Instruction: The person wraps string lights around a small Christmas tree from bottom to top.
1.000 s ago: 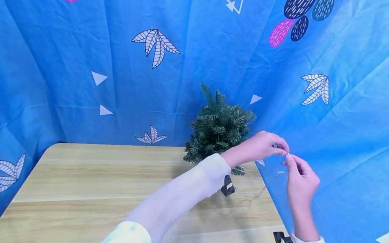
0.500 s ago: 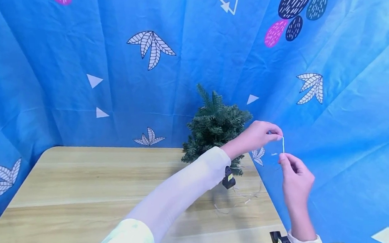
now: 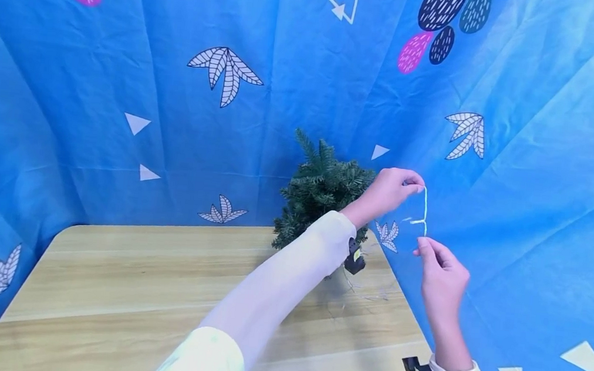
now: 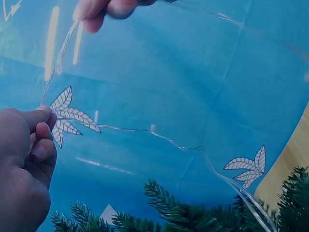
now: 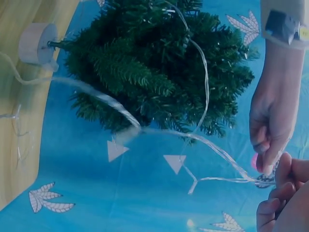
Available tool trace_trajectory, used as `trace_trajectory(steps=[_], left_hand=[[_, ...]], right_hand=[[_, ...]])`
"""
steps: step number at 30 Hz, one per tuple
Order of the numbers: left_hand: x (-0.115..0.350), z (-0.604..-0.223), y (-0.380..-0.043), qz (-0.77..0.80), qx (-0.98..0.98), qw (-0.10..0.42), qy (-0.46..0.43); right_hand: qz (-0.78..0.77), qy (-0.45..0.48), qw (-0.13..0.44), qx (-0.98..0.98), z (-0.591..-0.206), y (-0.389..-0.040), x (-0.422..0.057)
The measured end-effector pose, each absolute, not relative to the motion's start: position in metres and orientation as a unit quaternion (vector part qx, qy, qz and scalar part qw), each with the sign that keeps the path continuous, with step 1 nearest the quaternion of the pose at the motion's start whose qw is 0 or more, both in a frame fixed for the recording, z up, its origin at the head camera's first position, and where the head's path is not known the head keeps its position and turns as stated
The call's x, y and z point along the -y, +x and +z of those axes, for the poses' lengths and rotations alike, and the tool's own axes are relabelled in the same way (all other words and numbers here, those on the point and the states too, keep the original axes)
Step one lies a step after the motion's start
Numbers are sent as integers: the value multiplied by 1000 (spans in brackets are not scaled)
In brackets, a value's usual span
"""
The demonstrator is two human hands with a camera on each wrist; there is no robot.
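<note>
Beside the small tree (image 3: pixel 317 193), in the head view, my left hand (image 3: pixel 389 188) is above my right hand (image 3: pixel 443 275); each pinches one clear wire (image 3: pixel 425 204) by fingertips. Between them the short piece is almost straight, I judge because both ends are held. From the left wrist, both pinched places show, and more wire goes slack down across the needles, where no finger supports it. From the right wrist, loose strands pass before the tree, whose round base (image 5: pixel 36 43) probably gives it steadiness on the table (image 5: pixel 19 169).
</note>
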State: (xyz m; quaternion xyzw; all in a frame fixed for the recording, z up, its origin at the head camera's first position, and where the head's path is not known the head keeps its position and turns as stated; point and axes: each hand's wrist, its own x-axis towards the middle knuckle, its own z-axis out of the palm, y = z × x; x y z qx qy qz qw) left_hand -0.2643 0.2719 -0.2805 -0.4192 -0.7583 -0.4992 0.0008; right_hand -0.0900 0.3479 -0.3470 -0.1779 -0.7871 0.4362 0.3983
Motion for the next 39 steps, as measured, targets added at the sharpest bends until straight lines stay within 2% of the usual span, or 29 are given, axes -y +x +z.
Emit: trace_trajectory(steps=[13, 19, 30, 39], left_hand=[[-282, -270, -290, -564, 755, -7, -335], [-281, -262, -304, -573, 762, 22, -301], [-277, -258, -328, -549, 792, 33, -267], [-259, -248, -344, -521, 821, 6, -235]], right_hand=[[441, -158, 395, 790, -354, -83, -339], [451, -136, 403, 785, -355, -83, -337], [449, -146, 389, 791, -356, -77, -325], [457, -133, 390, 789, -357, -75, -321]])
